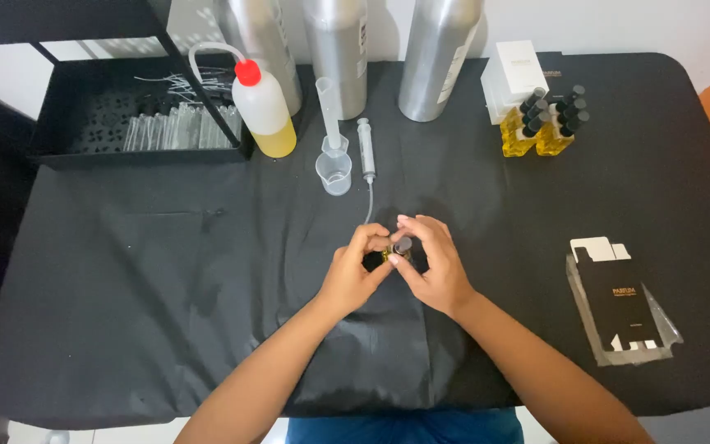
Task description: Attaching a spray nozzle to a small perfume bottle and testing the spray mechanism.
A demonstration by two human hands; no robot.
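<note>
the small bottle [394,253] of yellow liquid stands upright at the middle of the black table [166,271], pinched between both hands, the left hand [353,275] gripping its body from 8 o'clock and the right hand [433,267] grasping its dark cap from 4 o'clock

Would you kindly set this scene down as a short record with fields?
Surface: table with black cloth
Left hand: holds small bottle of yellow liquid
Right hand: fingertips on the bottle's dark cap
Just behind hands: syringe with tube, measuring cup
Back row: three metal canisters, squeeze bottle with red cap
Back right: filled bottles, white box
Right: flat black carton
Left: black tray
</note>
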